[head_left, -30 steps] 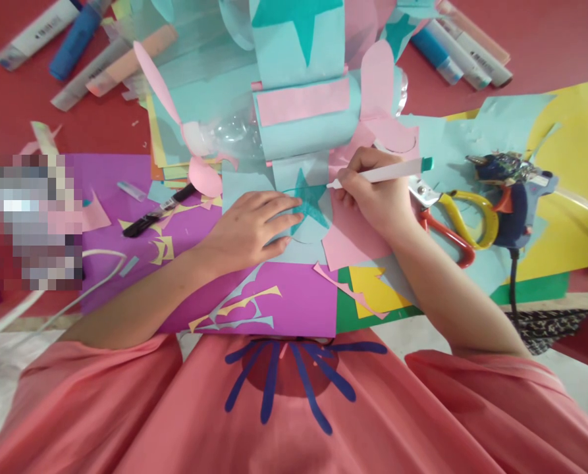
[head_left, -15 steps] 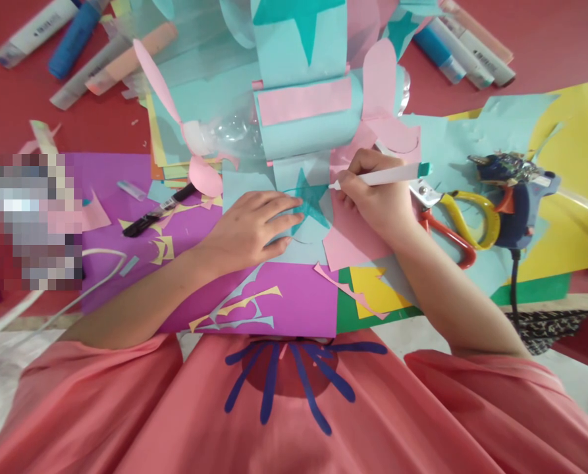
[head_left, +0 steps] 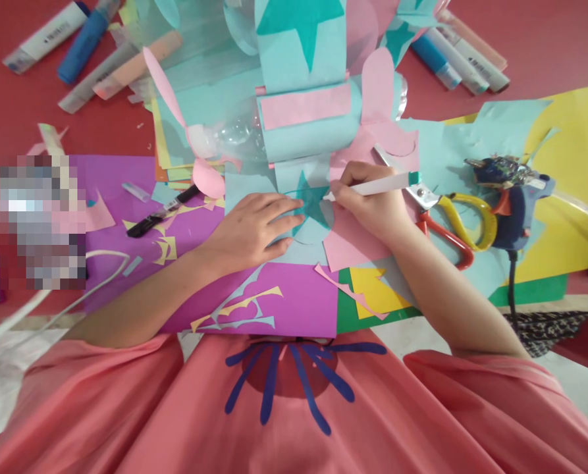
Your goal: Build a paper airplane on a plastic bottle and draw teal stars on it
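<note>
My right hand [head_left: 370, 197] is closed round a white marker [head_left: 385, 184] with a green end. The marker's tip is at the right side of a teal star [head_left: 313, 205] on light blue paper [head_left: 294, 172]. My left hand [head_left: 259, 227] lies flat with fingers spread, its fingertips over the left part of the star. Just beyond, a plastic bottle [head_left: 239, 137] wrapped in light blue paper lies on its side, with a pink strip [head_left: 306, 105] on the wrap, pink blades at its cap and a pink fin [head_left: 377, 85] at its other end.
Scissors [head_left: 444, 217] with red and yellow handles and a blue glue gun [head_left: 518, 207] lie at right. A black marker [head_left: 162, 212] and paper scraps rest on purple paper [head_left: 303, 299] at left and front. Several markers lie at both back corners. A white cable [head_left: 101, 283] runs at left.
The white marker in my right hand has shifted slightly left and down, and its tilt has changed a little. My left hand keeps its place on the paper. The view has shifted slightly.
</note>
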Demonstrator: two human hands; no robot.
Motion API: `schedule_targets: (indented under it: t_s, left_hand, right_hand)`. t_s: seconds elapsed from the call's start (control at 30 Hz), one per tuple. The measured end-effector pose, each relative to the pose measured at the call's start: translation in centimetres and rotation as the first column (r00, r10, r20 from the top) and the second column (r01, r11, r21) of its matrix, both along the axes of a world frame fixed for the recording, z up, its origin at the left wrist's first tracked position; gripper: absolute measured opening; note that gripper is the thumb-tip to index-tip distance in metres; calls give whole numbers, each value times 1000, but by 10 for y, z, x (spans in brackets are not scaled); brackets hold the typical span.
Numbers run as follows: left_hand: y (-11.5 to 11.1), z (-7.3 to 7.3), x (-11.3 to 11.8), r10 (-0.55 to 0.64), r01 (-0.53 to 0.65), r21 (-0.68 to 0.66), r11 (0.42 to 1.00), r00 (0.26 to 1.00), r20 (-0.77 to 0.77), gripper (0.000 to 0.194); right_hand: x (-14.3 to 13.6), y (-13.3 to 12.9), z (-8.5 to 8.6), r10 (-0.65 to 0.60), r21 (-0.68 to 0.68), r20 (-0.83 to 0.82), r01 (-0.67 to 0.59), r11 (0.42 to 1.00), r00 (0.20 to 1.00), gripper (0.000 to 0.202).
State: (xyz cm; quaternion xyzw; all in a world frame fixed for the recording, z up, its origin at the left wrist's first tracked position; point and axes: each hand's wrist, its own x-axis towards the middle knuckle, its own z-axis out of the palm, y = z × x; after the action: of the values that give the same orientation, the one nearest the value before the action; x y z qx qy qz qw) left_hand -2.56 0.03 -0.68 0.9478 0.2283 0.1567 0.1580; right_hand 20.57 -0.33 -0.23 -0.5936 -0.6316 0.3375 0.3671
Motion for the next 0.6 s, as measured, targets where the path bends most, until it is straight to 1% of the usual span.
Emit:
schedule_targets:
  t_s: [0.1,0.27,0.37,0.53,0.6]
  left_hand:
    - [0,-1,0,3,-3,3,1000,1000,-10,27]
    - [0,-1,-1,7,-7,-30,1000,1000,-17,28]
    - [0,-2,-1,7,-8,-25,1000,1000,-14,28]
    - [-2,-2,0,2,-1,43,999,1000,-16,28]
    - [-5,-1,1,20,-17,90,996,999,-35,28]
  right_hand:
    - [-2,-2,0,8,33,13,-8,999,1000,31]
    - [-2,-4,-2,5,4,54,-6,1000,999,29]
    - [-2,-5,-2,-17,21,57,16,1000,998,28]
    - [-1,-6,0,-1,21,6,1,1000,1000,27]
    - [0,-5,0,-21,36,-31,22,999,999,26]
